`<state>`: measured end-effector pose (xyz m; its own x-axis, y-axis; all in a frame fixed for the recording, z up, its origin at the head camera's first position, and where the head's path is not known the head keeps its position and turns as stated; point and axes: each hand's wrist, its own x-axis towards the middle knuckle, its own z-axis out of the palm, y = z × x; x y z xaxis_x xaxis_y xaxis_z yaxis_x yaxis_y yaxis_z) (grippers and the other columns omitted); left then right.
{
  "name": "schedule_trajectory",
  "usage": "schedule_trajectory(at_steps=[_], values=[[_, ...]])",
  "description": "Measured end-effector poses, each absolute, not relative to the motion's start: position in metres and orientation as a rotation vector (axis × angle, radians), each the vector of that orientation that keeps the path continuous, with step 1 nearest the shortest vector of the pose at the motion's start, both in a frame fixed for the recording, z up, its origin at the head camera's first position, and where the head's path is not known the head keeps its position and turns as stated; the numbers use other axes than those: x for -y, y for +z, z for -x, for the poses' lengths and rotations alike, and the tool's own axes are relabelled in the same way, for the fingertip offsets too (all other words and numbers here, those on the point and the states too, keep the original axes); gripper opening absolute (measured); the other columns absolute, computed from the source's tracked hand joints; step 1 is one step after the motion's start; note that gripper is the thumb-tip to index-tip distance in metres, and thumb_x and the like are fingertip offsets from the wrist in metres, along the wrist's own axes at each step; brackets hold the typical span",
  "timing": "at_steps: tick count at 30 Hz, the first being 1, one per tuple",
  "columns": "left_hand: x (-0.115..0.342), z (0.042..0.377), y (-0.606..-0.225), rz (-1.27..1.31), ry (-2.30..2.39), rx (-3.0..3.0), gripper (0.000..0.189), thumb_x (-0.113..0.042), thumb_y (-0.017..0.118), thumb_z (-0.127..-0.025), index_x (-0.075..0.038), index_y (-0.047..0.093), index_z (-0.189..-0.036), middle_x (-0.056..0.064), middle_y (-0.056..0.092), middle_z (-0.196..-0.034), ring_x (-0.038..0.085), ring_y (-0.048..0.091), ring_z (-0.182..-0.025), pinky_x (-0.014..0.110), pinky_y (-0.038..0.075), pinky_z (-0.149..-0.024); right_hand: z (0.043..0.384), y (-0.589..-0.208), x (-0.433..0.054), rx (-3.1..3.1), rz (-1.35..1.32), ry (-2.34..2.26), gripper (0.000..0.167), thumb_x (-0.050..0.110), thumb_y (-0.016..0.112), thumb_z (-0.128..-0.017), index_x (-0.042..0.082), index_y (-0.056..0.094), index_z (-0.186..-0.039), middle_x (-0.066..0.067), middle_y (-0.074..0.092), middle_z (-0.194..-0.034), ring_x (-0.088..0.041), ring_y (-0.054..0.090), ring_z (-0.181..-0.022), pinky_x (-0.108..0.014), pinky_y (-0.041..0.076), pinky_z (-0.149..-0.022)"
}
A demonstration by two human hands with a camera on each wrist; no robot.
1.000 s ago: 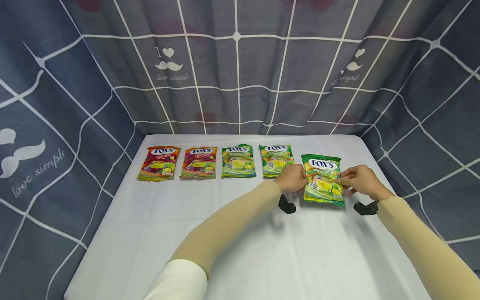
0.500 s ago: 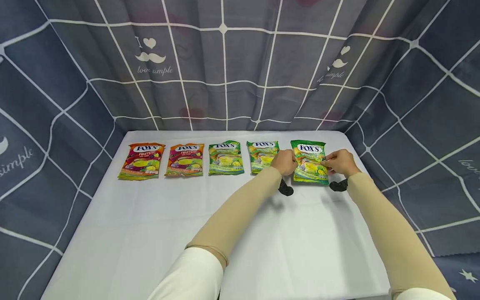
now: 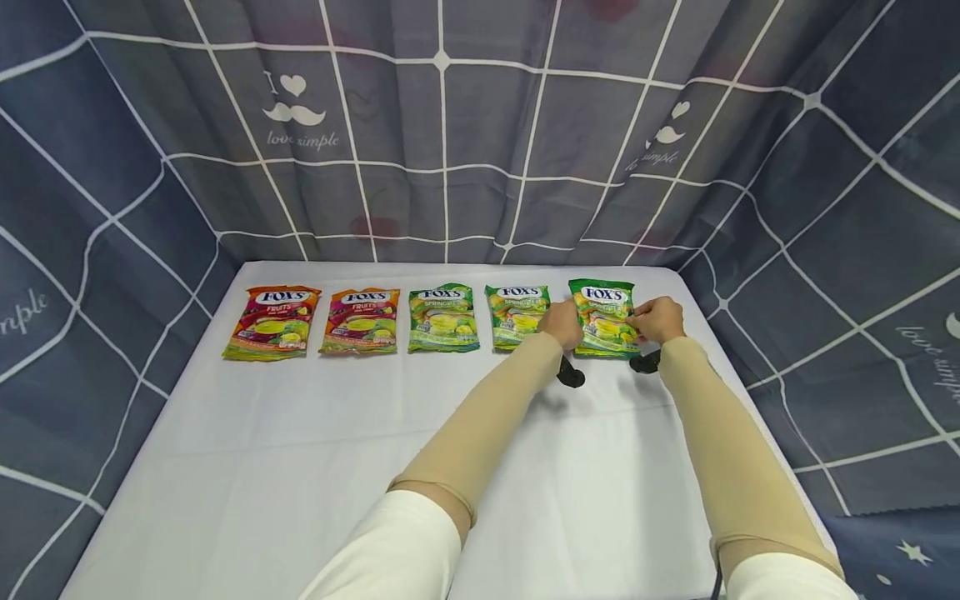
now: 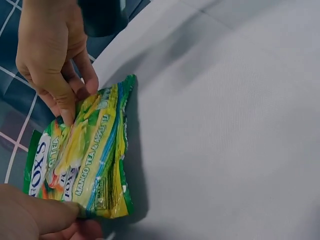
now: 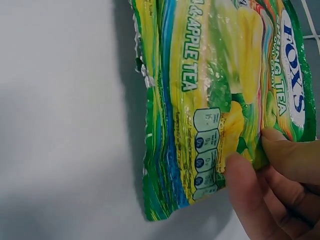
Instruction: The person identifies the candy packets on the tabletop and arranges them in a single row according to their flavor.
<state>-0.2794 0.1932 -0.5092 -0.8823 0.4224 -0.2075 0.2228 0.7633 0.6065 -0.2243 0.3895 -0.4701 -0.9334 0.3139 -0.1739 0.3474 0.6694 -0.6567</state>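
A green and yellow Fox's Spring Tea candy bag point(image 3: 604, 318) is at the right end of a row of candy bags. My left hand point(image 3: 562, 323) pinches its left edge, and my right hand point(image 3: 658, 320) pinches the right edge with thumb and fingers. In the left wrist view the candy bag point(image 4: 85, 155) spans between both hands, with a shadow beside its lower edge. The right wrist view has the thumb and index finger of the right hand point(image 5: 280, 185) on the bag's side. Just left of it lies another green Spring Tea bag point(image 3: 516, 315), partly covered by my left hand.
A third green bag point(image 3: 442, 320) and two red-orange Fox's Fruits bags, one point(image 3: 360, 323) nearer the middle and one point(image 3: 273, 325) at the far left, lie along the back of the white table point(image 3: 315, 467). Grey checked curtains point(image 3: 405, 117) enclose the back and sides.
Both hands have carried the rightmost candy bag back and down toward the row, level with the others. The head view has shifted slightly too. The other bags stay where they lie.
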Motion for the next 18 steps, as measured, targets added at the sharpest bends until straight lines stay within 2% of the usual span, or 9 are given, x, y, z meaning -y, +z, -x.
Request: schedule_trajectory(at_steps=[3,4,9,13,18], values=[[-0.188,0.279,-0.504,-0.495,0.837,-2.602,0.027,-0.005,0.069,-0.101,-0.005,0.072,-0.128,0.006,0.062,-0.076,0.019,0.057,-0.063,0.035,0.049,-0.056,0.231,-0.471,-0.382,-2.834,-0.613,-1.123,0.029,0.004,0.075,-0.104,-0.019,0.070,-0.121,-0.030,0.070,-0.103,-0.016,0.072,-0.058,-0.032,0.063,-0.062],[-0.188,0.279,-0.504,-0.491,0.842,-2.607,0.020,-0.005,0.069,-0.101,-0.005,0.073,-0.120,0.006,0.060,-0.073,0.019,0.056,-0.062,0.034,0.049,-0.055,0.233,-0.470,-0.380,-2.841,-0.625,-1.121,0.028,0.003,0.075,-0.104,-0.018,0.070,-0.120,-0.032,0.069,-0.106,-0.016,0.072,-0.058,-0.033,0.063,-0.062],[-0.185,0.277,-0.501,-0.483,0.840,-2.622,0.003,-0.002,0.072,-0.099,-0.004,0.073,-0.101,0.007,0.066,-0.075,0.019,0.060,-0.064,0.032,0.052,-0.055,0.241,-0.472,-0.373,-2.818,-0.694,-1.133,0.025,0.002,0.074,-0.104,-0.016,0.070,-0.121,-0.034,0.062,-0.117,-0.016,0.070,-0.061,-0.030,0.063,-0.062],[-0.191,0.286,-0.517,-0.530,0.804,-2.621,0.018,-0.002,0.071,-0.100,-0.007,0.068,-0.082,0.007,0.065,-0.073,0.020,0.059,-0.064,0.032,0.052,-0.056,0.244,-0.474,-0.372,-2.800,-0.723,-1.119,0.024,0.001,0.073,-0.103,-0.015,0.070,-0.121,-0.034,0.061,-0.120,-0.014,0.067,-0.060,-0.028,0.062,-0.061],[-0.198,0.298,-0.535,-0.612,0.785,-2.659,0.018,-0.003,0.072,-0.098,-0.008,0.069,-0.082,0.004,0.064,-0.072,0.018,0.058,-0.063,0.031,0.050,-0.055,0.246,-0.473,-0.374,-2.792,-0.712,-1.085,0.027,0.001,0.070,-0.103,-0.016,0.069,-0.123,-0.035,0.062,-0.119,-0.010,0.067,-0.056,-0.026,0.061,-0.060]])
